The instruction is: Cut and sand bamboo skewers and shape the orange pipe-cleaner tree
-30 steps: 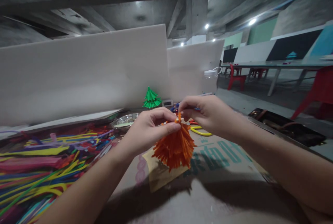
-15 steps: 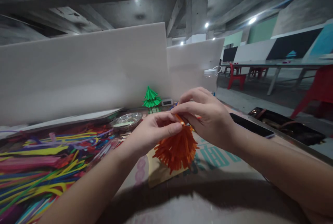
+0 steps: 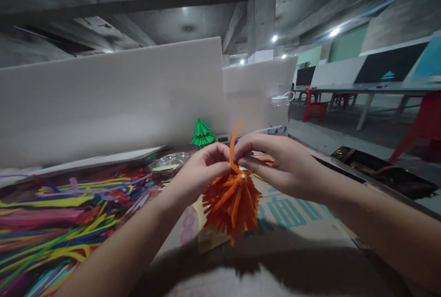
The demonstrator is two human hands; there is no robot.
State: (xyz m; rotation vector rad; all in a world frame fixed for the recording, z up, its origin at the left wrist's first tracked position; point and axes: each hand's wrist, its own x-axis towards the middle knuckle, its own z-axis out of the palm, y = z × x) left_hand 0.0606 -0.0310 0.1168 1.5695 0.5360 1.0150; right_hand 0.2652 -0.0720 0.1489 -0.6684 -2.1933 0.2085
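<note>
Between my hands, just above the board, is an orange cone-shaped pipe-cleaner tree (image 3: 234,205) with fringed tiers and a small pale tip. An orange pipe cleaner (image 3: 234,138) sticks up from its top. My left hand (image 3: 203,166) is closed at the left of the top, thumb and fingers pinching the tree there; the exact grip is partly hidden. From the right, my right hand (image 3: 275,159) pinches the base of the upright pipe cleaner. Behind them stands a small green pipe-cleaner tree (image 3: 202,132).
Many coloured pipe cleaners (image 3: 51,228) lie in a heap at left. A clear bowl (image 3: 170,161) sits behind my left hand. A white-lidded bottle (image 3: 279,113), a phone (image 3: 341,168) and a black bag (image 3: 382,173) are at right. White panels (image 3: 120,104) stand behind.
The orange pipe cleaner now points upward, clear of my fingers. My right hand has lowered and turned, and the orange tree's top has tipped toward me, showing its pale tip.
</note>
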